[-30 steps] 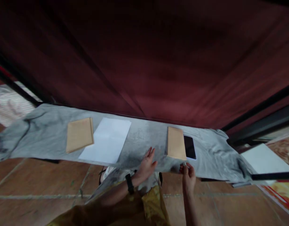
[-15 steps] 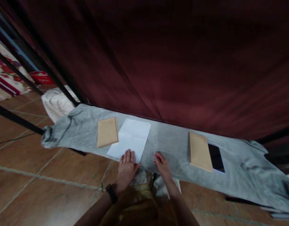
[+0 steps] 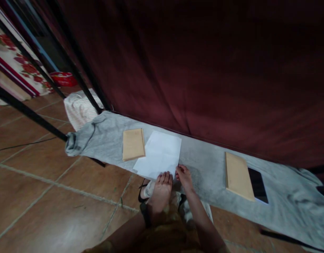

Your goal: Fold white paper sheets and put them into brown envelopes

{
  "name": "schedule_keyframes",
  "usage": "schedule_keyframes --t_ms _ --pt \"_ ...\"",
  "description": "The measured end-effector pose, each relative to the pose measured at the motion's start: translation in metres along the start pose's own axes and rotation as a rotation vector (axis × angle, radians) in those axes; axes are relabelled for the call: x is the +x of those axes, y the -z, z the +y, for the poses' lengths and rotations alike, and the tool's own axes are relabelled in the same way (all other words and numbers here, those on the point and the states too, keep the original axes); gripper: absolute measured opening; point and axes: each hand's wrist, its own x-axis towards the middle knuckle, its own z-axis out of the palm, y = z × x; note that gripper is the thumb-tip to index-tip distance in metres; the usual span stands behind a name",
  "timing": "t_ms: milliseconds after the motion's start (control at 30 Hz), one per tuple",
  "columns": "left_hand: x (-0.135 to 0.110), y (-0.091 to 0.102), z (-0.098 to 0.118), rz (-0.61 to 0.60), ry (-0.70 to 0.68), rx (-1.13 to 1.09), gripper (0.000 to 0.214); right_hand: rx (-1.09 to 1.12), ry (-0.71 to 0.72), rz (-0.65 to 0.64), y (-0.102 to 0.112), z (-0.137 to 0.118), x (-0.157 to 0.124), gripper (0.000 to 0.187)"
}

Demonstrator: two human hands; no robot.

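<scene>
A white sheet of paper lies on a grey cloth spread over a low bench. My left hand rests flat with fingers stretched on the sheet's near edge. My right hand pinches the sheet's near right corner. A tan envelope-like pad lies just left of the sheet. Farther right on the cloth lie another tan pad and a dark phone side by side.
A dark red curtain hangs behind the bench. Black metal bars slant at the left. A striped white bundle and a red object sit on the brown tiled floor.
Both hands moved left from the tan pad and phone to the white sheet. The view swung left with them. My right hand now grips the sheet's corner.
</scene>
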Motion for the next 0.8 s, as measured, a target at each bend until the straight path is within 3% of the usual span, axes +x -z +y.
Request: schedule_keyframes --t_ms 233,333,433,533,600,800 --pt "0.003 0.010 0.024 0.025 -0.111 -0.073 0.041 -0.254 0.114 0.095 0.009 -0.002 0.000 0.020" --pt "-0.007 0.023 0.036 0.117 -0.124 -0.210 0.041 -0.162 0.168 0.176 0.041 0.015 -0.008 0.027" --pt "-0.014 0.028 0.036 0.180 -0.070 -0.328 0.044 -0.068 0.153 0.285 0.088 0.041 -0.020 0.036" --pt "-0.011 0.018 0.026 0.213 0.008 -0.429 0.046 -0.002 0.065 0.348 0.129 0.063 -0.038 0.038" --pt "-0.004 0.006 0.019 0.204 0.052 -0.526 0.047 0.042 0.025 0.377 0.145 0.070 -0.050 0.039" --pt "0.016 -0.015 0.021 0.097 0.029 -0.705 0.045 0.121 0.029 0.475 0.156 0.071 -0.063 0.036"
